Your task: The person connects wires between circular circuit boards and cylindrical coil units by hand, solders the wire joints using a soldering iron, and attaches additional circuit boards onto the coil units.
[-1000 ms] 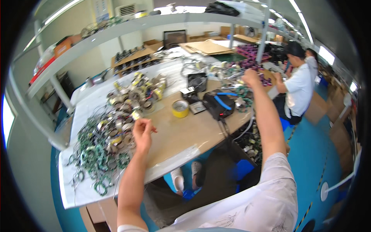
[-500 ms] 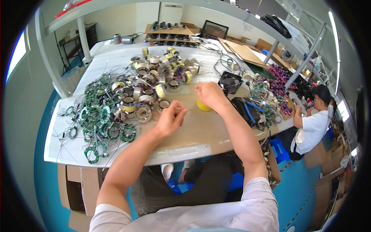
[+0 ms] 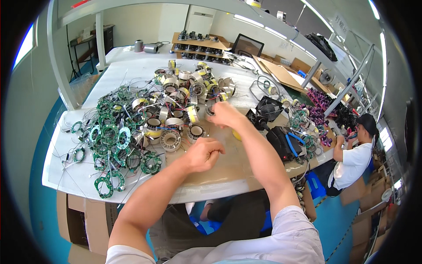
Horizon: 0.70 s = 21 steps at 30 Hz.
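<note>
My left hand (image 3: 205,155) is closed above the brown board at the near side of the table, its fingers curled in; whatever they may hold is hidden. Farther off, my right hand (image 3: 226,115) has its fingers closed at the rim of a ring-shaped motor stator (image 3: 210,110), which it partly covers. A heap of wound stators (image 3: 170,140), some with yellow tape, lies left of both hands. Green ring-shaped circuit boards (image 3: 107,136) with loose wires spread left of the heap. Behind my right forearm, part of a yellow round thing (image 3: 237,135) shows.
A black fan (image 3: 269,109) and a black box (image 3: 278,143) stand to the right, with blue-handled pliers (image 3: 295,143) on the box. More wired parts (image 3: 314,101) lie beyond, where another person (image 3: 354,160) sits. Metal frame posts (image 3: 61,66) rise at the table's sides.
My right hand has moved left from above the yellow round thing to the stator beside the heap. My left hand has shifted right and nearer, its fingers more curled. The view has tilted slightly.
</note>
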### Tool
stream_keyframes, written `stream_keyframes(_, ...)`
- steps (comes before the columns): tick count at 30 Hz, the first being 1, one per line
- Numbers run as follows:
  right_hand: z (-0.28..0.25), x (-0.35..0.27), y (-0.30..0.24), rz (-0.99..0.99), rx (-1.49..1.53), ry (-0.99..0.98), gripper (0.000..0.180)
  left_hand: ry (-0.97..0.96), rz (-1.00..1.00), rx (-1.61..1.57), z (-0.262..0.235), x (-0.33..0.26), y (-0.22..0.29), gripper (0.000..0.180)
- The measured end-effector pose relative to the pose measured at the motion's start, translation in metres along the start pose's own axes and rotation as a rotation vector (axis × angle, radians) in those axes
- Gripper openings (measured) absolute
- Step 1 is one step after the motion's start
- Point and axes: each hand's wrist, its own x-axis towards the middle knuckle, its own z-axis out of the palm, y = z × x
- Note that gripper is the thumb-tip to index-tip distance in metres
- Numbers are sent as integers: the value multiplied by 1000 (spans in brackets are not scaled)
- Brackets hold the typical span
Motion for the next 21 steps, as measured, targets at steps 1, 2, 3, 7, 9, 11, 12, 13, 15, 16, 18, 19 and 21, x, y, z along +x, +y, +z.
stream_keyframes(1, -18, -18, -5, 109, 203, -156, 26, 0, -13, 3, -1, 0, 1, 17)
stream_keyframes(2, -28, -33, -1, 115, 218, -163, 26, 11, 19, -15, 0, 4, 2, 16)
stream_keyframes(3, -33, -48, 2, 115, 237, -176, 27, 24, 42, -27, 2, 5, 3, 15)
stream_keyframes(7, -17, -91, 19, -32, 216, 74, 28, 29, 79, -13, 10, 9, 2, 21)
stream_keyframes(9, 3, -96, 19, -87, 228, 160, 33, 38, 79, 0, 8, 7, 4, 20)
stream_keyframes(11, 22, -98, 30, -153, 258, 192, 34, 62, 93, 11, 10, 8, 5, 23)
stream_keyframes(12, 28, -98, 33, -204, 273, 235, 36, 85, 126, 10, 10, 8, 6, 25)
stream_keyframes(13, 19, -105, 26, -123, 187, 194, 38, 76, 114, 31, 11, 9, 10, 25)
stream_keyframes(15, 31, -103, 33, -203, 142, 305, 38, 97, 91, 33, 12, 12, 20, 33)
stream_keyframes(16, 35, -101, 36, -261, 69, 417, 37, 87, 92, 45, 10, 13, 21, 33)
stream_keyframes(18, 41, -95, 38, -273, 106, 367, 35, 179, 91, 113, 2, 16, 21, 38)
stream_keyframes(19, 43, -92, 39, -317, 120, 352, 35, 241, 58, 147, -4, 18, 18, 39)
stream_keyframes(21, 38, -97, 35, -235, 138, 306, 37, 377, -145, 233, -17, 32, 12, 31)
